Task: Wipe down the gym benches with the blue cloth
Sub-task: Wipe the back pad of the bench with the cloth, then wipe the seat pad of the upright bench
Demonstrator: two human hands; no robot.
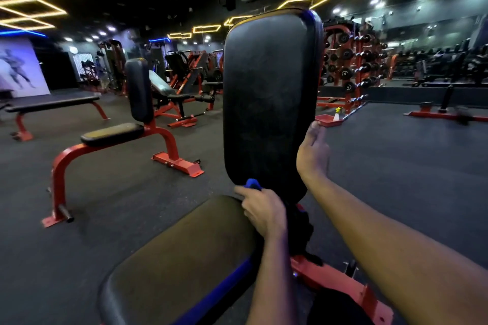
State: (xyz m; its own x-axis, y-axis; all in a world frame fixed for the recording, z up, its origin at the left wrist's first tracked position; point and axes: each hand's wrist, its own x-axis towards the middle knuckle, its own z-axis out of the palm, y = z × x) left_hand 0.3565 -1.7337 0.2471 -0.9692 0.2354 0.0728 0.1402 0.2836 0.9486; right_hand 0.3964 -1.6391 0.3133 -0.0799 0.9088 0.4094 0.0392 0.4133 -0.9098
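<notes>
An upright gym bench stands right in front of me, with a tall black back pad and a black seat pad on a red frame. My left hand grips the blue cloth at the bottom edge of the back pad, where it meets the seat; only a small corner of the cloth shows above my fingers. My right hand rests on the right edge of the back pad, fingers wrapped behind it and hidden.
A second upright bench with a red frame stands to the left, a flat bench farther left. A red tray with a spray bottle lies on the dark floor behind. Dumbbell racks line the back right.
</notes>
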